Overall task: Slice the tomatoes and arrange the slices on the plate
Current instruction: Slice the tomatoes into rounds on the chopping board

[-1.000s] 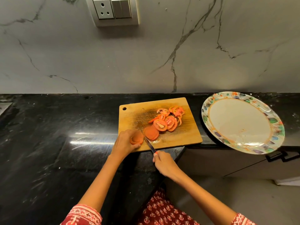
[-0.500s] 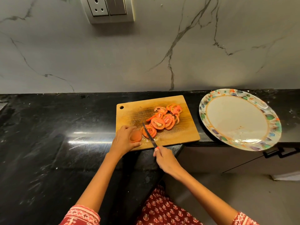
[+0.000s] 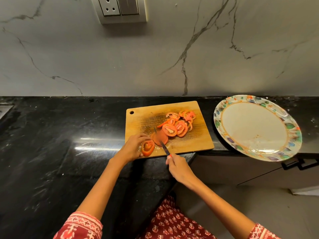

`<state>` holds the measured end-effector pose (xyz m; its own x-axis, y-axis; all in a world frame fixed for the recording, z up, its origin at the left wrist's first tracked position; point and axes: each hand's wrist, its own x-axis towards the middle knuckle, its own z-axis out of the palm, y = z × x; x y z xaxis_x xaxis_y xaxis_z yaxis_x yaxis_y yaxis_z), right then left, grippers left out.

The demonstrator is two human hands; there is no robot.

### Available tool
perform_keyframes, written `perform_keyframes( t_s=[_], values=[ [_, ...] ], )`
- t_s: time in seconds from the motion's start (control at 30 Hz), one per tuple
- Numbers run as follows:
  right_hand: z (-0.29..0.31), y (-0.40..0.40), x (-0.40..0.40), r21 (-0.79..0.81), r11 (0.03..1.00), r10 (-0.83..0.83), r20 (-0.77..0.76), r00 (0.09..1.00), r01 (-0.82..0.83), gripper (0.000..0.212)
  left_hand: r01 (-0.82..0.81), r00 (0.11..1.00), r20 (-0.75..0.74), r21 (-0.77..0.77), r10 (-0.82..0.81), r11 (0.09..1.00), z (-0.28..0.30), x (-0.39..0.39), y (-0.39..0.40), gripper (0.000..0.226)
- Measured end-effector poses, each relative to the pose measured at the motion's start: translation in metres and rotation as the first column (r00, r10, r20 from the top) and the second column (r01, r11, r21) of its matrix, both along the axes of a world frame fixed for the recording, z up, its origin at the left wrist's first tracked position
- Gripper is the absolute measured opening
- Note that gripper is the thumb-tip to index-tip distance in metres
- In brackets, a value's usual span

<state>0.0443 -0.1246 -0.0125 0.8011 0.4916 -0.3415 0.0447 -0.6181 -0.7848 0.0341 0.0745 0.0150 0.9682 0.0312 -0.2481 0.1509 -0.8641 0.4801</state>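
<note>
A wooden cutting board (image 3: 198, 138) lies on the black counter with several tomato slices (image 3: 179, 124) piled at its middle right. My left hand (image 3: 133, 147) holds the remaining tomato piece (image 3: 148, 147) at the board's near left edge, its cut face turned toward me. A fresh slice (image 3: 160, 138) lies flat just right of it. My right hand (image 3: 177, 167) grips the handle of a small knife (image 3: 162, 144), whose blade lies across that slice. The flower-rimmed plate (image 3: 224, 107) sits to the right with no tomato on it.
The black counter (image 3: 60, 144) stretches left of the board. The plate overhangs the counter's front edge above a cabinet handle (image 3: 300, 164). A marble wall with a socket panel (image 3: 120, 9) stands behind. My red patterned clothing (image 3: 172, 221) is below.
The knife has cut through, and a new slice has fallen flat on the board. My left hand has tipped the remaining tomato piece so its cut face shows.
</note>
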Motion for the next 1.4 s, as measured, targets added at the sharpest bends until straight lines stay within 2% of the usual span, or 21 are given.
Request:
perform_keyframes(
  t_s=[0.07,0.17,0.23,0.37,0.43,0.5,0.57,0.67,0.73,0.87,1.0,1.17,1.4],
  values=[
    [-0.003,-0.002,0.002,0.012,1.0,-0.02,-0.024,1.0,0.02,0.029,0.102,0.994,-0.047,0.043,-0.1,0.994,-0.002,0.004,-0.003,0.065],
    [-0.002,-0.003,0.003,0.023,0.999,-0.032,-0.026,0.999,0.033,0.032,0.127,0.989,-0.085,0.106,-0.119,0.986,-0.004,0.008,-0.003,0.063],
    [0.0,-0.003,0.004,0.021,0.999,-0.041,-0.02,0.999,0.042,0.033,0.056,0.996,-0.078,0.113,-0.047,0.992,-0.004,0.009,-0.005,0.063],
    [0.004,-0.003,0.003,0.048,0.997,-0.066,-0.034,0.997,0.068,0.032,-0.235,0.97,-0.031,0.129,0.241,0.963,-0.007,0.002,-0.01,0.061],
    [0.006,-0.003,0.001,0.067,0.995,-0.065,-0.065,0.996,0.07,0.031,-0.262,0.964,-0.006,0.129,0.265,0.957,-0.01,-0.001,-0.011,0.064],
    [0.005,-0.002,-0.005,0.099,0.991,-0.075,-0.166,0.983,0.092,0.028,-0.249,0.968,0.03,0.129,0.247,0.96,-0.01,-0.003,-0.01,0.065],
    [0.004,-0.001,-0.015,0.127,0.983,-0.09,-0.282,0.955,0.131,0.023,-0.193,0.978,0.092,0.084,0.185,0.978,-0.009,-0.003,-0.009,0.061],
    [0.0,0.001,-0.032,0.132,0.98,-0.093,-0.35,0.932,0.147,0.021,-0.134,0.981,0.145,0.008,0.132,0.991,-0.011,-0.008,-0.007,0.047],
    [-0.002,0.004,-0.038,0.135,0.975,-0.111,-0.384,0.917,0.175,0.023,-0.153,0.973,0.178,0.007,0.149,0.988,-0.014,-0.012,-0.008,0.041],
    [-0.001,0.01,-0.036,0.105,0.976,-0.138,-0.382,0.914,0.191,0.026,-0.232,0.946,0.232,-0.009,0.228,0.973,-0.022,-0.019,-0.011,0.044],
    [0.0,0.014,-0.034,0.098,0.971,-0.158,-0.416,0.896,0.217,0.025,-0.221,0.949,0.223,-0.037,0.223,0.975,-0.025,-0.021,-0.008,0.052],
    [-0.003,0.022,-0.041,0.127,0.95,-0.192,-0.481,0.855,0.285,0.025,-0.255,0.927,0.25,-0.123,0.278,0.959,-0.027,-0.021,-0.003,0.041],
    [-0.004,0.028,-0.039,0.134,0.943,-0.212,-0.462,0.861,0.304,0.028,-0.26,0.937,0.186,-0.191,0.295,0.946,-0.028,-0.021,0.001,0.051]
  ],
)
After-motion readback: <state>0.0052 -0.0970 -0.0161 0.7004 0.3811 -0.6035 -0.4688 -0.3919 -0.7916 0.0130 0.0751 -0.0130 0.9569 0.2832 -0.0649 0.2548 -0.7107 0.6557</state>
